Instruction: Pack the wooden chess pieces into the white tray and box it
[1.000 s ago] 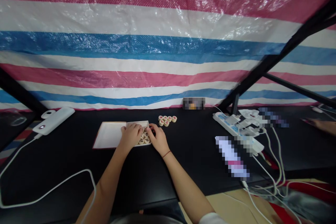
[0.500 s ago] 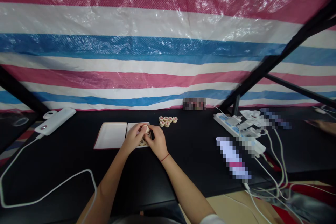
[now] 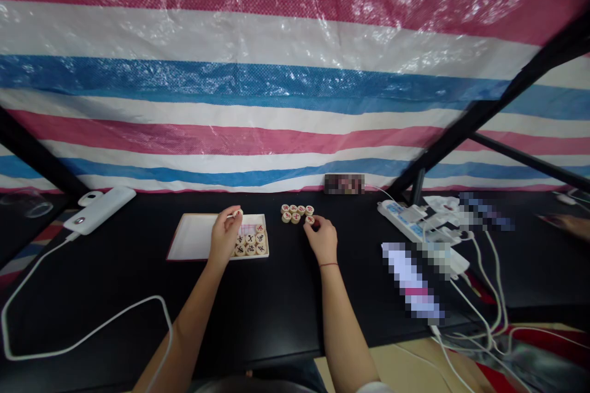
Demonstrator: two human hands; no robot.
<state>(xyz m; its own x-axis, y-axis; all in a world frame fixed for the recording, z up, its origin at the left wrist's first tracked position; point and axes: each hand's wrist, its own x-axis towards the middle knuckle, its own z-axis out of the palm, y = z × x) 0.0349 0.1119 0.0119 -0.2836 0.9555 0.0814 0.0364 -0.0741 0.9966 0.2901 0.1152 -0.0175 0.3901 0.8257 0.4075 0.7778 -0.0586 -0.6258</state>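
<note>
My left hand (image 3: 225, 234) is above the left part of an open shallow box (image 3: 267, 244), pinching a round Chinese chess piece (image 3: 238, 214) between thumb and fingers. Several pale pieces with dark characters (image 3: 250, 249) lie in rows inside the box. My right hand (image 3: 323, 241) is over the table to the right, thumb and fingers closed around a chess piece with a red character (image 3: 310, 220). That piece is beside a two-row group of red-marked pieces (image 3: 295, 217). Left of the box lies its open lid (image 3: 191, 237), pale inside.
A white power bank (image 3: 99, 210) with a cable stands at the left. To the right are a power strip (image 3: 391, 210) full of plugs, a blurred phone (image 3: 410, 279) and loose white cables. A striped tarp (image 3: 258, 135) hangs behind. Another person's hand (image 3: 566, 221) shows at far right.
My right hand has left the box and moved right to the group of red-marked pieces, carrying a piece. My left hand has shifted slightly left and up, uncovering pieces in the box.
</note>
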